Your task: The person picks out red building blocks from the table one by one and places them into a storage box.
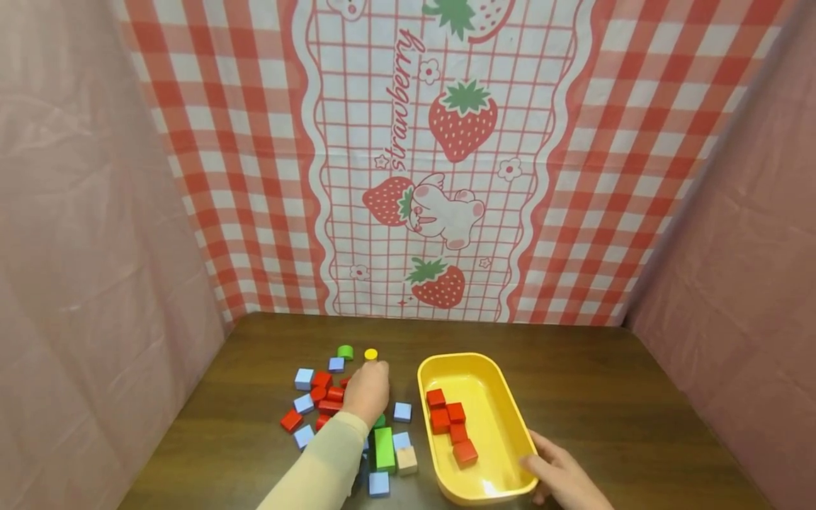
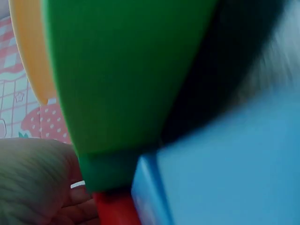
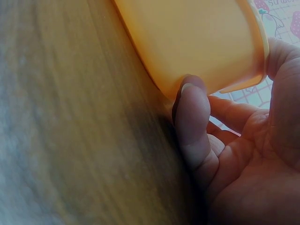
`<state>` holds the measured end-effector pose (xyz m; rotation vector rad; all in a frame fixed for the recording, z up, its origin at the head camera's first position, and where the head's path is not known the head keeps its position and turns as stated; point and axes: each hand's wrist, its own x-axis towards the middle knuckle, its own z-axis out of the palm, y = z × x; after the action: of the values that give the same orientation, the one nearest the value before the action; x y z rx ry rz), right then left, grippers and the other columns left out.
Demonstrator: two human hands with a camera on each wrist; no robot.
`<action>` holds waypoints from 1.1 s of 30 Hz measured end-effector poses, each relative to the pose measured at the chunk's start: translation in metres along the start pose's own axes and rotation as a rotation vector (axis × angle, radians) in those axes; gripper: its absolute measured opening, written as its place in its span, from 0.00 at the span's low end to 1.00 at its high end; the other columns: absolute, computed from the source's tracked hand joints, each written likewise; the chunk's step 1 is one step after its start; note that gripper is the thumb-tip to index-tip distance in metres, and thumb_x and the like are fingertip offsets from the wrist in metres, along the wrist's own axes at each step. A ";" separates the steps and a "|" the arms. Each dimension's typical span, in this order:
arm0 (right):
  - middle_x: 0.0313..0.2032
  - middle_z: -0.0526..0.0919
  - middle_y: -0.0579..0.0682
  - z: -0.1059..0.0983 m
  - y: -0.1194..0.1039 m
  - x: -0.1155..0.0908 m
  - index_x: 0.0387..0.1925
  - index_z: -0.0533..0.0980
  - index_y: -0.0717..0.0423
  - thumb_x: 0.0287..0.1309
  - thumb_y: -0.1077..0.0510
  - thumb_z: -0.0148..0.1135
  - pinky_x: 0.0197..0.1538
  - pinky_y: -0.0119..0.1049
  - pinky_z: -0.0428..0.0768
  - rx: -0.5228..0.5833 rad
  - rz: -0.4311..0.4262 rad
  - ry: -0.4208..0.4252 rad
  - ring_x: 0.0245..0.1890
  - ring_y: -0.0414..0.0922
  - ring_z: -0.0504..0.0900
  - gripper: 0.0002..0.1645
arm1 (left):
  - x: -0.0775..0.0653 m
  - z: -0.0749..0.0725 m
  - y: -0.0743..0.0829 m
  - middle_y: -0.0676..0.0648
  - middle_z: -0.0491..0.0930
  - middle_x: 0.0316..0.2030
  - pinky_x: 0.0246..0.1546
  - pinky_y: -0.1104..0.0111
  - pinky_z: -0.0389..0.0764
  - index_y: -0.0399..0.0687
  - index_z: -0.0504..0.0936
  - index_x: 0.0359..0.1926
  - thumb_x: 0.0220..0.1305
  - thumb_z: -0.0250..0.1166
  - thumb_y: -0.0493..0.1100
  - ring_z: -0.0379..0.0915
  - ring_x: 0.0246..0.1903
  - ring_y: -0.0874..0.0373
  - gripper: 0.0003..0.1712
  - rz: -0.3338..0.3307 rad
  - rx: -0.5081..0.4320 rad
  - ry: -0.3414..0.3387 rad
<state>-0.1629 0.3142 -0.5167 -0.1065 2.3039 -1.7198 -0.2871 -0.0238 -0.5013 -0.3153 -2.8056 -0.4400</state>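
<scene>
My left hand is down among the loose blocks left of the yellow tray, its back hiding the fingertips. Beyond it stands a yellow cylinder. In the left wrist view the fingers bend beside a red block, close under a green block and next to a blue block; I cannot tell whether they hold anything. With the thumb over the rim and fingers outside, my right hand grips the near right corner of the yellow tray. Several red blocks lie along the tray's left side.
Around the left forearm are scattered red blocks, blue cubes, a long green block and a plain wooden cube. A checked strawberry cloth hangs behind the brown table, with pink drapes on both sides.
</scene>
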 end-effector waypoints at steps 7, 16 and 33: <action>0.37 0.82 0.60 0.000 0.001 0.000 0.71 0.56 0.71 0.64 0.60 0.56 0.21 0.36 0.80 0.003 -0.008 -0.014 0.20 0.49 0.77 0.38 | -0.002 -0.004 0.011 0.47 0.77 0.32 0.34 0.60 0.83 0.44 0.81 0.34 0.52 0.69 0.33 0.75 0.30 0.54 0.08 -0.019 -0.193 0.083; 0.34 0.81 0.60 -0.002 0.000 -0.001 0.71 0.56 0.72 0.64 0.61 0.57 0.21 0.36 0.80 -0.002 -0.015 0.004 0.19 0.49 0.76 0.39 | -0.004 -0.019 0.060 0.52 0.79 0.41 0.41 0.66 0.79 0.48 0.81 0.44 0.59 0.69 0.41 0.68 0.37 0.59 0.11 0.196 -0.357 0.095; 0.34 0.81 0.61 -0.001 0.002 -0.001 0.70 0.56 0.72 0.64 0.61 0.57 0.20 0.36 0.80 0.014 -0.032 -0.004 0.19 0.48 0.76 0.38 | -0.006 0.009 0.087 0.61 0.81 0.30 0.33 0.65 0.62 0.64 0.87 0.31 0.57 0.72 0.58 0.66 0.32 0.59 0.07 0.285 0.023 -0.008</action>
<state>-0.1619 0.3158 -0.5185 -0.1448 2.2988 -1.7490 -0.2618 0.0590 -0.4880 -0.7010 -2.7119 -0.3413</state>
